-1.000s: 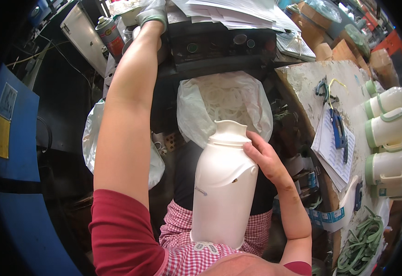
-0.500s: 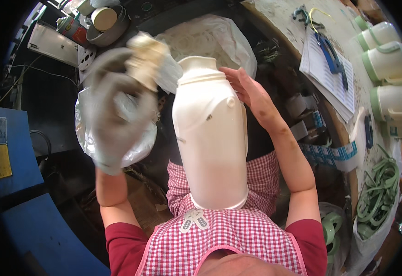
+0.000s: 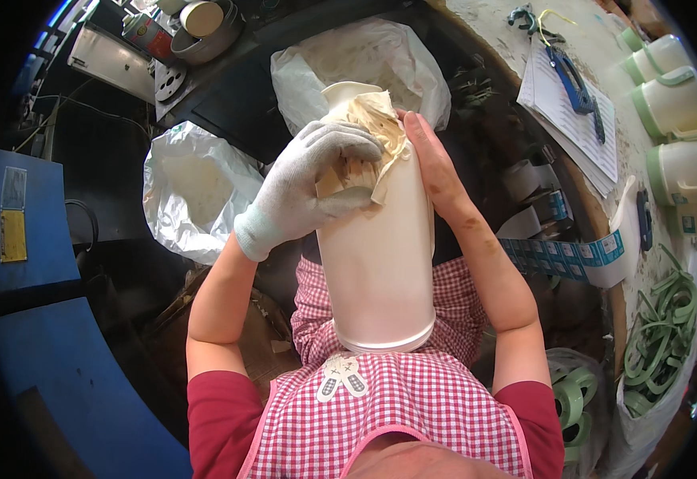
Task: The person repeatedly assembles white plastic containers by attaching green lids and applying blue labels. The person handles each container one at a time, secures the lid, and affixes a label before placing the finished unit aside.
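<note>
In the head view, a white jug is resting on the person's checked lap, its mouth pointing far. The gloved left hand is clamping a crumpled cream cloth against the jug's upper left. The bare right hand is lying flat along its right side. White bags are sitting far and left; papers are lying right.

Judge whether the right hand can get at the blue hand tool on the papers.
Probably yes: nothing covers the blue hand tool, and the way over the edge of the worktable looks free. The bare right hand would first have to leave the side of the white jug body.
</note>
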A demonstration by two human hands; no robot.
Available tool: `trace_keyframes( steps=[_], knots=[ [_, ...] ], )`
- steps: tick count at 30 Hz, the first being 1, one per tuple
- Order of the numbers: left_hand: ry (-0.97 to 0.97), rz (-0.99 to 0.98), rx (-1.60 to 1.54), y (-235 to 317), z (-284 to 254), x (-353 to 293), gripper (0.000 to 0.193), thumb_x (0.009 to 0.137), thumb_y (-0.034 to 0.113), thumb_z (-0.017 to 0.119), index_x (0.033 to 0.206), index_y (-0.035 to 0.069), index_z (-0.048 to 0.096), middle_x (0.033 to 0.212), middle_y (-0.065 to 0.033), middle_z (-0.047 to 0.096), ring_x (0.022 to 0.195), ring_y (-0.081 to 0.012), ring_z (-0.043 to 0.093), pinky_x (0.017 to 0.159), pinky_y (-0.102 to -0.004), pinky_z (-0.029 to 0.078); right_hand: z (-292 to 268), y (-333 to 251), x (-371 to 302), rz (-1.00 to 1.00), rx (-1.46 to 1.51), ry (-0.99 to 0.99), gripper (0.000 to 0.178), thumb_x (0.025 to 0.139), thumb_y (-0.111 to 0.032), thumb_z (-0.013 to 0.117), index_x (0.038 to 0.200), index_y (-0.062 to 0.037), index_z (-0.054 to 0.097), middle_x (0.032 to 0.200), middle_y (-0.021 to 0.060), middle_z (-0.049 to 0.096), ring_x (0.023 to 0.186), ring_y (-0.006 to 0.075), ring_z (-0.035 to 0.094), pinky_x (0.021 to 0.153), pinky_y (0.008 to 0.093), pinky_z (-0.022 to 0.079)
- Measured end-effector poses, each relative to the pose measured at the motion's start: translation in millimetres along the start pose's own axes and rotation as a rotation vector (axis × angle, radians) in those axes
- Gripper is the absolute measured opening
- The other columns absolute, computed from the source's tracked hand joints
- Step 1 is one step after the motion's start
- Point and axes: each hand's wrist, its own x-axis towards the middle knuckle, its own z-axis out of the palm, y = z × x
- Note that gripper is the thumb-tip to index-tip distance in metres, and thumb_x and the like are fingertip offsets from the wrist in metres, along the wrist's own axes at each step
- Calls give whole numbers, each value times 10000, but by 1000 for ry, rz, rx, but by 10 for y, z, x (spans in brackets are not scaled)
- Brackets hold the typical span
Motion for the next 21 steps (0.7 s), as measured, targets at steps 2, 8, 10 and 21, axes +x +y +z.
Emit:
trace_keyframes(
  steps=[2,8,10,21],
  knots=[
    [-19,33,80,-31,8,1,275,756,112,859,1001,97,736,1099,-69,741,1108,-292,665,1030,-405,479,-6,58,36,-10,24,12,618,1137,-528,425,1447,3,489,1266,103,646,1144,123,608,1014,279,489],
    [-12,39,178,-149,45,97,208,764,72,844,929,88,717,1002,-24,724,1001,-241,648,923,-369,492,-9,104,85,-49,4,-34,595,1155,-477,380,1481,11,479,1356,135,623,1204,160,622,1054,308,500],
    [93,156,195,-135,104,219,189,786,67,851,919,70,717,958,-19,706,903,-198,646,818,-325,503,-13,66,74,-24,-31,-31,624,1158,-484,358,1501,24,471,1411,150,611,1251,183,622,1087,327,496],
    [726,-195,-388,-561,-905,-85,184,1028,151,727,1169,34,741,1082,-46,745,970,-99,695,880,-252,569,-231,-153,3,82,19,16,820,1104,-655,354,1534,31,484,1463,178,609,1348,239,577,1183,339,405]
  ],
)
